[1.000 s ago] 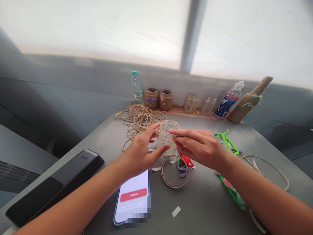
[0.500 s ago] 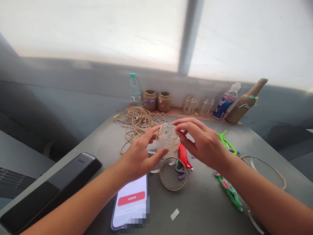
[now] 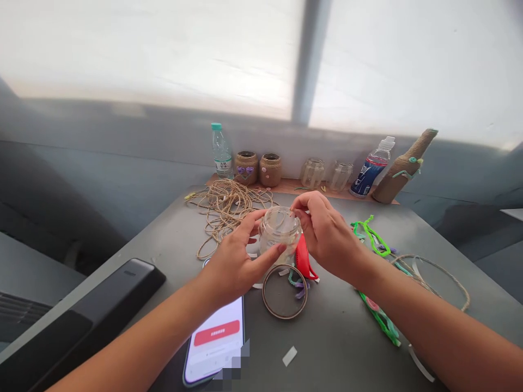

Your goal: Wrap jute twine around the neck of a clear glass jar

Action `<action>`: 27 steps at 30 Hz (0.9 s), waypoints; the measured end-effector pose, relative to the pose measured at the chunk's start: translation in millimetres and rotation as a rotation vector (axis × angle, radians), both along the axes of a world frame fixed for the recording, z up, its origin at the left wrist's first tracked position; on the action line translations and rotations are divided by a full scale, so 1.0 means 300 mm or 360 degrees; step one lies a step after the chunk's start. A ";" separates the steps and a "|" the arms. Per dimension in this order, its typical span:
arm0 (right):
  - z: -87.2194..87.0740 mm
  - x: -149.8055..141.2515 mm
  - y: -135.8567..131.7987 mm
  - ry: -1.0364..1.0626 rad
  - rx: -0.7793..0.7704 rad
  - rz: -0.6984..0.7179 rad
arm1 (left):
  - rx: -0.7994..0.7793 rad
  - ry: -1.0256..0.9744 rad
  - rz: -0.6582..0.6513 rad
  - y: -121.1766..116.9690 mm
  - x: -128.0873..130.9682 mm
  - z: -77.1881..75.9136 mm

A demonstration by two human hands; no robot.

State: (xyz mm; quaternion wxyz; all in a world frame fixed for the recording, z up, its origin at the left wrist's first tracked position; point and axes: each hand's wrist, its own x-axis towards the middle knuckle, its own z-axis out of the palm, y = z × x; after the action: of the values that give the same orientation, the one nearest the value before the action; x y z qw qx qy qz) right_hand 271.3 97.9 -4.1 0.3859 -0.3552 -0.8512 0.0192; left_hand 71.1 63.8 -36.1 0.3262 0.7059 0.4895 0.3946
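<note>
A small clear glass jar [image 3: 279, 231] stands upright on the grey table [image 3: 339, 326]. My left hand [image 3: 235, 262] wraps round its left side, thumb in front and fingers behind. My right hand [image 3: 324, 235] is curled at the jar's right rim, fingertips pinched at the top edge; what they pinch, if anything, is too small to see. A red tool [image 3: 303, 260] lies just below my right hand. A roll of tape [image 3: 284, 291] lies flat in front of the jar, with small coloured bits inside it.
A heap of jute twine [image 3: 229, 208] lies behind left. A phone [image 3: 213, 345] with a lit screen and a black device [image 3: 77, 322] sit near left. Green pipe cleaners [image 3: 371, 237] and cord lie right. Bottles and jars line the far ledge [image 3: 286, 185].
My right hand moved from the jar's front up to its right rim and curled into a pinch. The left hand kept its hold on the jar. The camera shifted slightly.
</note>
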 end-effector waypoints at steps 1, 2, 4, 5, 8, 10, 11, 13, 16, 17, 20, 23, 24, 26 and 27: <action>0.003 0.001 0.005 0.0021 0.0003 -0.0027 | -0.0003 -0.0003 -0.0015 0.002 -0.003 0.001; 0.009 0.004 0.010 0.0042 0.0013 -0.0057 | -0.0001 -0.0004 -0.0032 0.003 -0.005 0.001; 0.028 0.020 0.025 0.0064 0.0007 -0.0130 | 0.0008 0.0004 -0.0065 0.003 -0.010 0.000; 0.041 0.035 0.035 0.0047 -0.0024 -0.0176 | 0.0009 0.0013 -0.0075 0.001 -0.011 0.000; 0.082 0.104 0.070 -0.0230 -0.0311 -0.0334 | 0.0007 0.0061 -0.0063 -0.005 -0.012 -0.004; 0.101 0.160 0.091 -0.0516 -0.0547 -0.0371 | -0.0001 0.0095 -0.0047 -0.009 -0.012 -0.007; 0.106 0.187 0.098 -0.0592 -0.0618 -0.0347 | -0.0006 0.0111 -0.0048 -0.011 -0.012 -0.009; 0.107 0.232 0.106 -0.0745 -0.0774 -0.0271 | -0.0035 0.0133 -0.0050 -0.011 -0.018 -0.014; 0.097 0.264 0.105 -0.0909 -0.0972 -0.0167 | -0.0110 0.0158 -0.0050 -0.003 -0.046 -0.017; 0.095 0.265 0.103 -0.0940 -0.1014 -0.0145 | -0.0106 0.0179 -0.0059 0.002 -0.059 -0.015; 0.099 0.248 0.092 -0.0967 -0.1069 -0.0129 | 0.0006 0.0235 -0.0167 0.020 -0.095 0.002; 0.120 0.215 0.069 -0.0913 -0.1025 -0.0164 | -0.0038 0.0186 -0.0244 0.032 -0.109 0.030; 0.130 0.202 0.058 -0.0879 -0.0997 -0.0176 | -0.0065 0.0177 -0.0226 0.035 -0.108 0.038; 0.147 0.178 0.033 -0.0788 -0.0947 -0.0177 | -0.0055 0.0295 -0.0050 0.038 -0.106 0.050; 0.154 0.166 0.021 -0.0740 -0.0930 -0.0160 | -0.0033 0.0403 0.0077 0.041 -0.107 0.051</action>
State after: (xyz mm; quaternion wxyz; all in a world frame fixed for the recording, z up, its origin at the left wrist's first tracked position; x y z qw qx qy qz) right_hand 321.1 104.2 42.2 0.0651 -0.4865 -0.8562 0.1611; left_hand 38.9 76.0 -20.8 0.2595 0.7345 0.5477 0.3052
